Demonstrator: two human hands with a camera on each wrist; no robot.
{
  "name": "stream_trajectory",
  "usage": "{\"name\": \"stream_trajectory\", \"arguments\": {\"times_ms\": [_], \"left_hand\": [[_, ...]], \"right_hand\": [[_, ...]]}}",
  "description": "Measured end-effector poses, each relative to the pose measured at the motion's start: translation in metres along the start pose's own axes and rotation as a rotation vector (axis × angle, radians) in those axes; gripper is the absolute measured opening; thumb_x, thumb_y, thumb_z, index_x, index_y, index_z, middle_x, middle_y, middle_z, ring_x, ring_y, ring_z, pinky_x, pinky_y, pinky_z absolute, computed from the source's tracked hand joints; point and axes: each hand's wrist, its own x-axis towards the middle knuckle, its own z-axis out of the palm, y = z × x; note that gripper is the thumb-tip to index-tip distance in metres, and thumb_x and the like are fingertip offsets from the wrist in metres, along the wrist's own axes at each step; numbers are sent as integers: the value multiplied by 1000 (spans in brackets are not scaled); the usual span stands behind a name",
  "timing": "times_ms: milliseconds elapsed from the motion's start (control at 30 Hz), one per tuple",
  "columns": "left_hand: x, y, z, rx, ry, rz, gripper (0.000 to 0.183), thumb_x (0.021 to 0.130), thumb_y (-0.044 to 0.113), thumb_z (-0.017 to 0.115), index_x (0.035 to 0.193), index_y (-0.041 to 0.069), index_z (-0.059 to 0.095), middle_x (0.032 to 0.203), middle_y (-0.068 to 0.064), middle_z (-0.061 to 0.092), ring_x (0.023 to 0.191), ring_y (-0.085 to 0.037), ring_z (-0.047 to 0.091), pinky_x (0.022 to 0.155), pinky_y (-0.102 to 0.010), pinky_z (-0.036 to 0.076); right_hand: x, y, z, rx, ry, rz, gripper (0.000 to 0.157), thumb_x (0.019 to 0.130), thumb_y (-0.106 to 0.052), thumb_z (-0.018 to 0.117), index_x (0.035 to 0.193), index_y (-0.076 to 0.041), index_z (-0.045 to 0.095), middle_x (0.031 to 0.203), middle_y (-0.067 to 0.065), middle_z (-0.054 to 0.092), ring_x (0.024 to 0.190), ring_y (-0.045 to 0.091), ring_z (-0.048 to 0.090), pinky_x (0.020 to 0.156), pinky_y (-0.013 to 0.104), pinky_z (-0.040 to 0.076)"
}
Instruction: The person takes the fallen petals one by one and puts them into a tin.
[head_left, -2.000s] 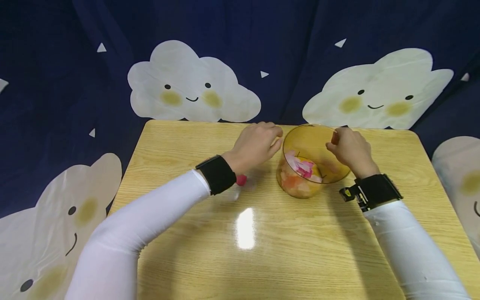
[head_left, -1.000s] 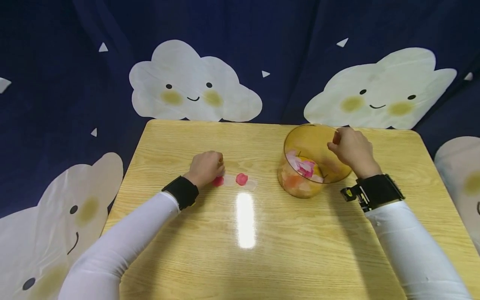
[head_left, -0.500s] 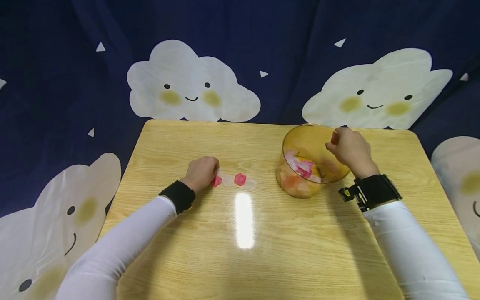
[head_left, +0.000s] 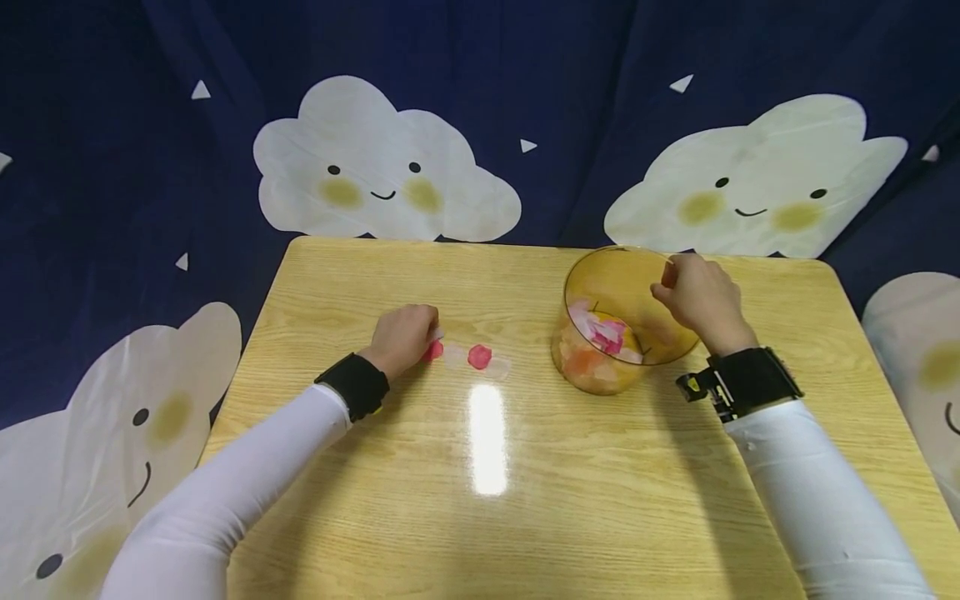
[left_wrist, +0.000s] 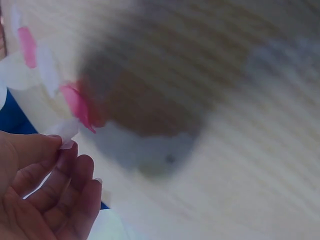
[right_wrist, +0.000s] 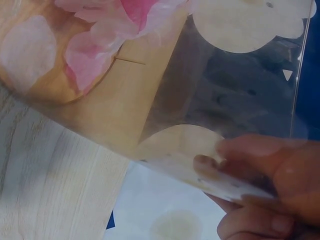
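Observation:
Between thumb and forefinger my left hand (head_left: pixel 405 335) pinches a thin white petal (left_wrist: pixel 66 131), plain in the left wrist view. Right beside those fingertips a pink petal (left_wrist: pixel 80 106) lies on the table. Further along the same row come a pale petal (head_left: pixel 453 357), a second pink petal (head_left: pixel 480 357) and another pale one (head_left: pixel 498 368). My right hand (head_left: pixel 701 293) grips the rim of a see-through amber bucket (head_left: pixel 577 333), thumb inside and fingers outside. Pink and white petals (head_left: pixel 606 333) lie at the bottom of the bucket, which stands tilted on the table.
The wooden table (head_left: pixel 375 500) runs back to a dark blue curtain (head_left: pixel 570 100) printed with smiling clouds. A bright light reflection (head_left: pixel 488 442) shows on the tabletop in front of the petals.
My left hand has moved from beside the bucket leftward and down to the far end of the petal row, where it now pinches a white petal. The right hand and bucket have stayed put.

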Motion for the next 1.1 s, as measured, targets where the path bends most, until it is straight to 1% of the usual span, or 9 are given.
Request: {"name": "stream_trajectory", "arguments": {"times_ms": [100,233,400,533,700,933,1033,1100], "left_hand": [[1,4,-6,0,15,16,17,96,12,64,80,9,64,71,-4,60,68,-18,55,57,-35,45],[2,10,-16,-11,21,32,15,96,8,62,82,9,65,70,-2,58,65,-16,52,55,-33,41],[2,17,-27,-11,29,43,14,96,8,61,83,10,67,70,-1,60,65,-15,53,56,-33,42],[3,22,-33,-7,39,57,17,98,9,59,82,12,66,72,-1,59,66,-15,51,56,-33,41],[7,31,-40,-12,86,94,21,98,8,55,79,13,62,71,-1,56,67,-15,50,55,-33,39],[14,44,-54,-9,155,140,26,98,5,50,75,13,58,67,0,48,64,-15,46,52,-31,33],[16,49,-61,-13,176,150,24,98,4,50,78,12,61,68,0,50,64,-16,48,52,-31,35],[17,54,-65,-10,182,154,22,98,4,50,82,11,64,71,-1,54,66,-16,51,53,-32,39]], "right_hand": [[0,1,0,-1,1,1,23,93,-23,68,86,-3,61,81,21,63,74,39,59,56,47,42],[1,0,0,-5,-5,5,23,93,-24,68,87,-3,61,82,21,63,75,39,59,56,47,43],[1,0,0,-4,-6,3,23,93,-23,68,87,-3,61,82,21,64,75,39,60,57,47,43],[1,0,-1,-5,-9,3,23,93,-23,68,87,-3,61,82,21,63,75,39,59,57,47,42],[1,0,-1,-8,-16,13,23,93,-24,68,87,-3,61,82,20,63,76,39,59,58,47,42],[1,0,0,-10,-9,8,23,93,-24,68,87,-3,61,82,20,63,76,39,59,57,47,42],[0,0,0,-11,-9,8,23,93,-24,68,87,-3,61,83,21,63,76,39,59,57,47,43],[0,0,0,-11,-9,8,23,93,-24,68,87,-3,61,83,21,64,77,39,59,57,47,43]]}}
